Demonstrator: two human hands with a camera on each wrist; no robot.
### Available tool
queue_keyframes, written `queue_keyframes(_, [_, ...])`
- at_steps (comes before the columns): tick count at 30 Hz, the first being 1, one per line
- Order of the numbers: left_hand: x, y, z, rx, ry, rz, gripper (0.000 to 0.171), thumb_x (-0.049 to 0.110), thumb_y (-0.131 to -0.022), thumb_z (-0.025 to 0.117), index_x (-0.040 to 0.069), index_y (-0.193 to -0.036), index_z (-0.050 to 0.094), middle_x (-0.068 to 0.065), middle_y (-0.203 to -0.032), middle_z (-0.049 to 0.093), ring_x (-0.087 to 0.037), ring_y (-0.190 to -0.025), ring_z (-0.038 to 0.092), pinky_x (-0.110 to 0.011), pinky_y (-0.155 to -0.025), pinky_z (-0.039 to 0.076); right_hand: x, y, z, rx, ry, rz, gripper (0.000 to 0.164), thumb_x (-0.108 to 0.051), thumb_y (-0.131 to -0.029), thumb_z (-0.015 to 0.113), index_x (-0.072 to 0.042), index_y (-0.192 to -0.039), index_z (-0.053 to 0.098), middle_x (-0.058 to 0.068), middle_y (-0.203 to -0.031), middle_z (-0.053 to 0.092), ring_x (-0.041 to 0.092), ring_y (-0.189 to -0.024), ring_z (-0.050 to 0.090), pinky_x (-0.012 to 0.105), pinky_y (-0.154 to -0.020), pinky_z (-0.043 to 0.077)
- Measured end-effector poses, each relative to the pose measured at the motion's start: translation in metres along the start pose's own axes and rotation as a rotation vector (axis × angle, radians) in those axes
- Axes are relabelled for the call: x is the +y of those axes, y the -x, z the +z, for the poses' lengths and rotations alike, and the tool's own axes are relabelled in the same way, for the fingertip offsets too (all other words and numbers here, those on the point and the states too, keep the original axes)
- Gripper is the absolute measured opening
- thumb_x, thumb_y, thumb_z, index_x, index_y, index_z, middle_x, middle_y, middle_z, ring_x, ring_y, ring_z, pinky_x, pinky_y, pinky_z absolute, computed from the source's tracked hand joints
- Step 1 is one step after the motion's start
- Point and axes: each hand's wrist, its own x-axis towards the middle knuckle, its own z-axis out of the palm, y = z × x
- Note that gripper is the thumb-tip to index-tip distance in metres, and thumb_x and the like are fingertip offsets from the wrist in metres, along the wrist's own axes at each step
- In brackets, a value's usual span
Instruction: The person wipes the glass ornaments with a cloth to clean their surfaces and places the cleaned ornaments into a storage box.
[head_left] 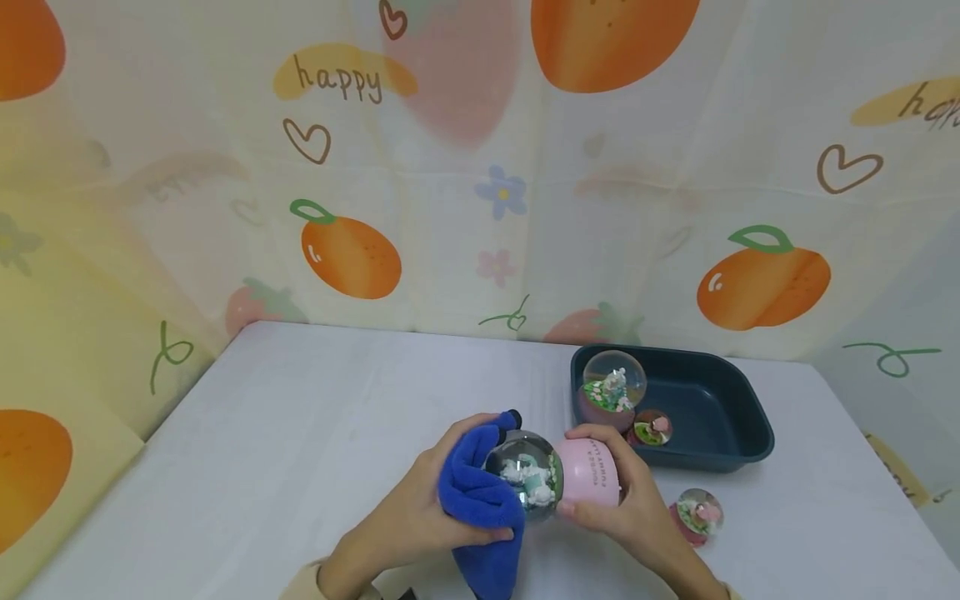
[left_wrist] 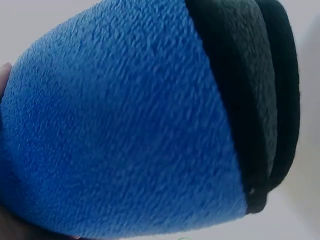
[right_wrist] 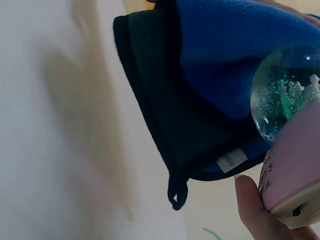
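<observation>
one white-figured, pink-based globe (head_left: 555, 475) is gripped by the right hand (head_left: 637, 500). against its clear dome (head_left: 523, 454), blue cloth (head_left: 480, 504) is held by the left hand (head_left: 420, 504).

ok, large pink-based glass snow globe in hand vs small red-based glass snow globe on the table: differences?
Size: the large pink-based glass snow globe is bigger than the small red-based glass snow globe.
Pose: the large globe is held sideways by the right hand; the small globe rests on the white table.
Contents: the large globe has white figures, the small globe a pink shape.
Both: clear round dome, coloured base.
</observation>
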Motion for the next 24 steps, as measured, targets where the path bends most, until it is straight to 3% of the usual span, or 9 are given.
queue_keyframes(9, [0.0030,0.0023,0.0001,0.088,0.005,0.038,0.058,0.014,-0.087,0.076,0.017,-0.140,0.051,-0.010,-0.132,0.065,-0.016,-0.114,0.065,-0.030,-0.093,0.053,-0.0011,0.0016,-0.0014,-0.019,-0.027,-0.043,0.062,0.002,-0.075,0.076,-0.007,-0.131,0.050,-0.001,-0.118,0.057,0.018,-0.099,0.057,0.035,-0.068,0.059])
queue_keyframes(15, [0.0022,0.0035,-0.0040,0.195,0.007,0.097,0.030,0.007,-0.091,0.069,0.007,-0.120,0.062,-0.013,-0.108,0.072,-0.010,-0.095,0.069,-0.031,-0.081,0.057,0.0038,0.0023,-0.0025,-0.076,-0.082,-0.141,0.067,0.006,-0.070,0.077,-0.010,-0.130,0.052,-0.003,-0.124,0.058,0.017,-0.102,0.056,0.036,-0.071,0.058])
queue_keyframes(20, [0.0006,0.0031,-0.0053,0.257,-0.028,0.132,0.026,0.007,-0.090,0.070,0.005,-0.114,0.063,-0.013,-0.100,0.072,-0.008,-0.090,0.068,-0.031,-0.078,0.058,0.0055,0.0025,-0.0010,-0.103,-0.093,-0.229,0.068,0.007,-0.067,0.076,-0.006,-0.128,0.052,-0.002,-0.124,0.059,0.017,-0.101,0.058,0.036,-0.072,0.058])
queue_keyframes(24, [0.0013,0.0037,-0.0057,0.259,0.050,0.072,0.029,0.008,-0.090,0.071,0.005,-0.117,0.062,-0.015,-0.103,0.071,-0.010,-0.092,0.068,-0.032,-0.078,0.058,0.0053,0.0024,0.0003,-0.082,-0.070,-0.266,0.068,0.010,-0.065,0.077,-0.003,-0.126,0.051,-0.002,-0.123,0.059,0.016,-0.102,0.058,0.035,-0.074,0.058])
